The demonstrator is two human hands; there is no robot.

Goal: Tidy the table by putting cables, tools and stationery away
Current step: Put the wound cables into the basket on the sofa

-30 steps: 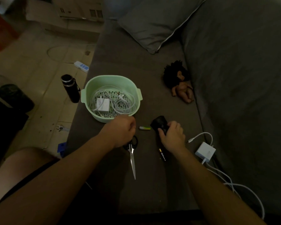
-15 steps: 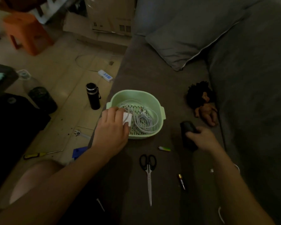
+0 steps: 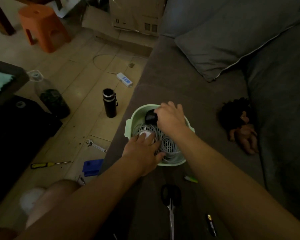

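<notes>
Head view: your right hand (image 3: 170, 118) grips a black object (image 3: 151, 115) inside the green basket (image 3: 171, 163), at its far wall. Your left hand (image 3: 142, 151), fingers straight, presses on the white charger (image 3: 145, 135) and coiled cables (image 3: 170, 146) already stored. Left on the sofa seat: scissors (image 3: 171, 210), small green item (image 3: 190, 179), battery (image 3: 211, 224). A doll (image 3: 242, 129) lies well apart, obstructing nothing.

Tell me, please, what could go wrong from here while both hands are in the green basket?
The basket sits near the edge of the sofa seat; the left hand pressing on the cables might tip it floorward. The black object in the right hand could snag cable loops. The scissors lie between the forearms; a returning arm may brush the blades.
</notes>
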